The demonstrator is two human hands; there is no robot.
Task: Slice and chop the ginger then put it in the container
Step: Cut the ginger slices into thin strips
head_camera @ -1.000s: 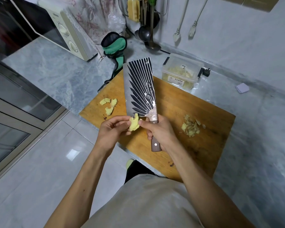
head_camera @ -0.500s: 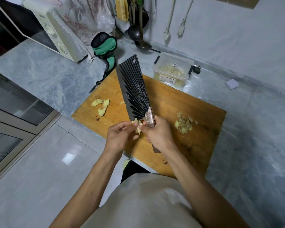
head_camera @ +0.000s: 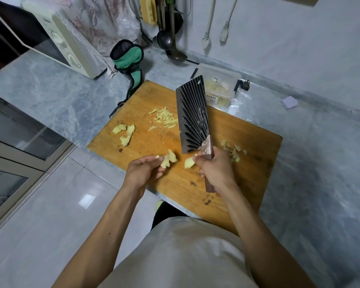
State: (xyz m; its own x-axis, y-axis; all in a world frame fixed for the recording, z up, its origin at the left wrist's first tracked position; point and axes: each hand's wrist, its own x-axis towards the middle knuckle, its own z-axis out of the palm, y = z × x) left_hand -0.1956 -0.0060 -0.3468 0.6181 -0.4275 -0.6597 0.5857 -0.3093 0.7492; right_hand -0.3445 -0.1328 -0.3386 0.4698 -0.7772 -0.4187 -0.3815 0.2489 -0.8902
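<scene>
My left hand (head_camera: 144, 171) pinches a pale yellow ginger piece (head_camera: 168, 160) above the near edge of the wooden cutting board (head_camera: 247, 163). My right hand (head_camera: 215, 170) grips the handle of a dark ribbed cleaver (head_camera: 193, 117), blade pointing away, and also holds a second ginger slice (head_camera: 189, 162) at its fingertips. The two hands are a little apart. Ginger shreds (head_camera: 164, 118) lie left of the blade, three ginger chunks (head_camera: 124, 133) at the board's left, ginger peel scraps (head_camera: 232, 151) to the right. A clear plastic container (head_camera: 219, 86) with chopped ginger stands behind the board.
A microwave (head_camera: 60, 38) stands at the back left of the grey marble counter (head_camera: 50, 94). A green and black oven mitt (head_camera: 129, 59) lies behind the board. Ladles (head_camera: 168, 40) and plugs (head_camera: 214, 38) hang on the wall. A small white card (head_camera: 289, 102) lies at right.
The ginger piece held between both hands has come apart into two; my hands have moved apart, each with a piece. The cleaver tilted right, uncovering the shreds.
</scene>
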